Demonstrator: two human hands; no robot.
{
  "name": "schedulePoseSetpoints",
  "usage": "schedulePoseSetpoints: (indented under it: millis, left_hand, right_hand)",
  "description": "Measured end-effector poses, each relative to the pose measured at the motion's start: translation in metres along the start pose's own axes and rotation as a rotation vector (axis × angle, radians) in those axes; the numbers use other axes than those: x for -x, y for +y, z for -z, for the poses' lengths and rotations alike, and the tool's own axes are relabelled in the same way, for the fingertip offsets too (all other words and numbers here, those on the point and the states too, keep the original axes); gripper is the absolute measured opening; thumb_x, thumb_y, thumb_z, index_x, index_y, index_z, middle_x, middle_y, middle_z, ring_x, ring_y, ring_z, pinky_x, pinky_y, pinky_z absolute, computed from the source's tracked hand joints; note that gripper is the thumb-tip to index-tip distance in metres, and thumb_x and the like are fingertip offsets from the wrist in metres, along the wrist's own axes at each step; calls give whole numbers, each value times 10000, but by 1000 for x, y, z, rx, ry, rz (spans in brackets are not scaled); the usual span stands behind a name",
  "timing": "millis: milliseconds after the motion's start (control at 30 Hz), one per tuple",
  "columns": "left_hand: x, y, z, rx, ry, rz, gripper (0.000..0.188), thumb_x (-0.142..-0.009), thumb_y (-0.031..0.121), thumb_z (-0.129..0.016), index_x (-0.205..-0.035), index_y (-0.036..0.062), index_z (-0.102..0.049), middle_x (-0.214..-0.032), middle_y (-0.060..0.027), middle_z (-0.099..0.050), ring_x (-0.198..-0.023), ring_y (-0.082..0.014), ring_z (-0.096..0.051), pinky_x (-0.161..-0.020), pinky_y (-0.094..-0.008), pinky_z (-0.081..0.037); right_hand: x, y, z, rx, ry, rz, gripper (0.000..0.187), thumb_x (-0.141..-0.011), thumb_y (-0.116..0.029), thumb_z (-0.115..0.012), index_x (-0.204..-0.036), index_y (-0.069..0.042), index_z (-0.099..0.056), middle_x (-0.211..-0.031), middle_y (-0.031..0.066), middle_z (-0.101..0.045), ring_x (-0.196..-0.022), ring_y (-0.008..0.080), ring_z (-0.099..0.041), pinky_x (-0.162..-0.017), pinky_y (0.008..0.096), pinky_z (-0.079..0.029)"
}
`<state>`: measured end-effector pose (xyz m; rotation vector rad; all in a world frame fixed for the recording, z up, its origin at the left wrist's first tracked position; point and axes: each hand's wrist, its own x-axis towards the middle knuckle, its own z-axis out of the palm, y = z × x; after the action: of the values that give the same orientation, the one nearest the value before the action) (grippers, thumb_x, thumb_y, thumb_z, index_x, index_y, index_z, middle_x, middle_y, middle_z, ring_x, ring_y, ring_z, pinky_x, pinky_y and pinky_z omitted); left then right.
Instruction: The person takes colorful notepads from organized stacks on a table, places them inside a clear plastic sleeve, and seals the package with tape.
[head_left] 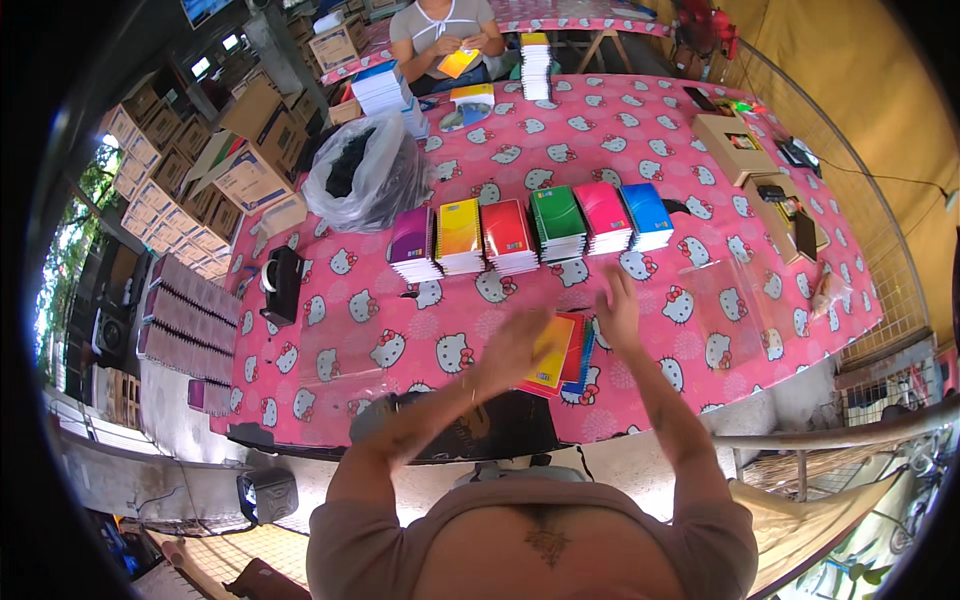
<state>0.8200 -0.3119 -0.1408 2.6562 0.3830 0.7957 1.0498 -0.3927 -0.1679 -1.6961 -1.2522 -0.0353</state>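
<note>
In front of me lies a small fanned pile of spiral notebooks, with a yellow notebook (547, 368) on top and red and blue ones (579, 372) showing beneath it. My left hand (515, 350), slightly blurred, is at the pile's left side with its fingers stretched over the yellow cover; whether it touches cannot be told. Just right of the pile, my right hand (620, 308) is raised with its fingers extended and nothing in them. Beyond both hands stands a row of notebook stacks: purple (411, 236), yellow (459, 228), red (507, 228), green (557, 215), pink (603, 210) and blue (647, 208).
A plastic bag (385, 175) with dark contents and a black holder (283, 285) occupy the left side. Cardboard trays (735, 148) line the right edge. Across the pink table (430, 320), another person (445, 45) holds a yellow item. Cartons (255, 165) are piled left.
</note>
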Motion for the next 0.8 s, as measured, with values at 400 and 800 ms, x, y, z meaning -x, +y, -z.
schedulePoseSetpoints:
  millis: [400, 800]
  left_hand:
    - [-77, -100, 7, -303, 55, 289, 380, -943, 110, -547, -1316, 37, -564, -1310, -187, -602, -1194, -303, -591, -1032, -443, -445]
    - [72, 24, 5, 102, -207, -106, 495, -892, 63, -592, -1383, 53, -526, -1420, -164, -532, -1321, -333, -498, -1112, -490, -366]
  right_hand:
    - [-100, 28, -39, 413, -83, 479, 246, -830, -85, -651, -1068, -121, -699, -990, 30, -616, -1056, 229, -587, -973, 440, -432]
    - [157, -4, -7, -845, 19, -571, 358, -927, -92, -646, -1267, -33, -552, -1132, 75, -583, -1164, 207, -535, -1049, 348, -421]
